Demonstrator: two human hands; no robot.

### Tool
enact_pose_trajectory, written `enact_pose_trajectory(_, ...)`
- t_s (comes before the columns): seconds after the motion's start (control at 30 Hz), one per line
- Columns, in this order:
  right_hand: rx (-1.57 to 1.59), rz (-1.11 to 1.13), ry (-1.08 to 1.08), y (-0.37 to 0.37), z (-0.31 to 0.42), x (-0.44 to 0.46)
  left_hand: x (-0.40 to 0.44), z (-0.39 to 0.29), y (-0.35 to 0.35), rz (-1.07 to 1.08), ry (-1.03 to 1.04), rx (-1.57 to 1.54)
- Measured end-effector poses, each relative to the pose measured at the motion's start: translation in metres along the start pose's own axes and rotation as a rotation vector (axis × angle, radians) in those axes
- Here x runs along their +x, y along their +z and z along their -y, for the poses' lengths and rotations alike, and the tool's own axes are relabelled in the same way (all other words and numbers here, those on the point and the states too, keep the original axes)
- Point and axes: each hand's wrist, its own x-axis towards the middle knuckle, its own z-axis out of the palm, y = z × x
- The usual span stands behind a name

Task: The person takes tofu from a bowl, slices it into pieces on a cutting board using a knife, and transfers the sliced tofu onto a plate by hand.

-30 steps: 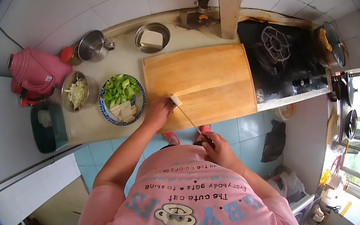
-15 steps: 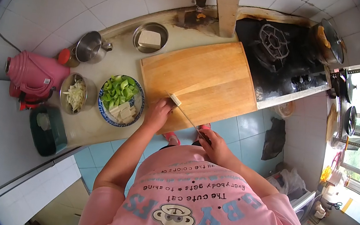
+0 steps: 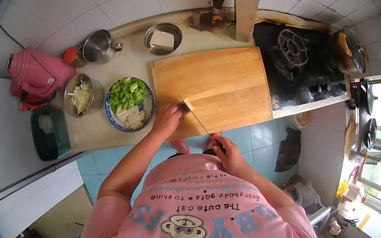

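Note:
On the wooden cutting board [image 3: 215, 81], a small white piece of tofu [image 3: 188, 104] lies near the front left part. The curled fingers of my left hand [image 3: 169, 117] hold it from the near side. My right hand [image 3: 229, 154] is closed around the handle of a kitchen knife [image 3: 204, 129]. Its thin blade slants up and left across the board, with its edge at the tofu beside my left fingertips. Left of the board, a blue-rimmed plate [image 3: 108, 118] carries cut green peppers [image 3: 127, 93] and several tofu pieces [image 3: 131, 117].
A steel bowl [image 3: 178, 37] with a tofu block [image 3: 162, 40] stands behind the board. Further left are a bowl of shredded vegetable [image 3: 81, 96], a steel pot [image 3: 97, 47], a pink thermos [image 3: 41, 71] and a dark green bin [image 3: 46, 140]. A gas stove [image 3: 301, 61] adjoins the board's right end.
The view has shifted slightly. My left hand stays at the tofu, and the knife blade, still across it, has turned a little. My right hand keeps hold of the knife.

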Motion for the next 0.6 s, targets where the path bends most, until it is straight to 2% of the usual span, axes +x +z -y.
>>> enact_pose_trajectory(0.1, 0.002, 0.019, 0.038, -0.009, 0.02, -0.007, -0.005, -0.001, 0.002, -0.016, -0.084, -0.035)
enact_pose_trajectory(0.17, -0.003, 0.035, 0.029, -0.012, 0.031, -0.009, -0.012, 0.001, 0.006, -0.125, -0.155, -0.088)
enact_pose_trajectory(0.6, -0.017, 0.042, 0.041, 0.0, 0.02, -0.01, -0.014, 0.001, 0.009, -0.094, -0.189, -0.039)
